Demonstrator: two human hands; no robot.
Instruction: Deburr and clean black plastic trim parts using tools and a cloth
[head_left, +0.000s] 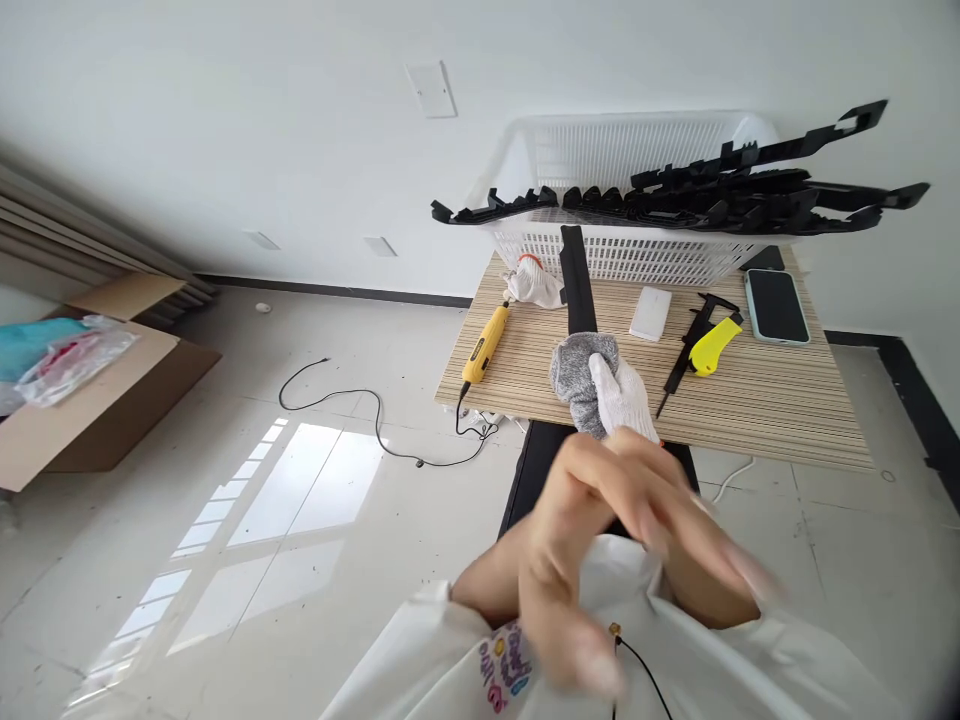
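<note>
Our left hand (553,540) holds its fingers parted with nothing visible between, our right hand (667,465) is too blurred to tell, and the white glove (628,403) lies off at the worktop's (780,430) near edge, the black strip (577,275) out before the basket (637,262), untouched.

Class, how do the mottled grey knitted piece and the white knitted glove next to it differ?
The mottled grey knitted piece is speckled; the white knitted glove is plain.
The grey piece looks bunched; the glove shows distinct fingers.
The glove's fingers overlap the grey piece, which sits to its left in the picture.
Both are soft, knitted fabric.
</note>
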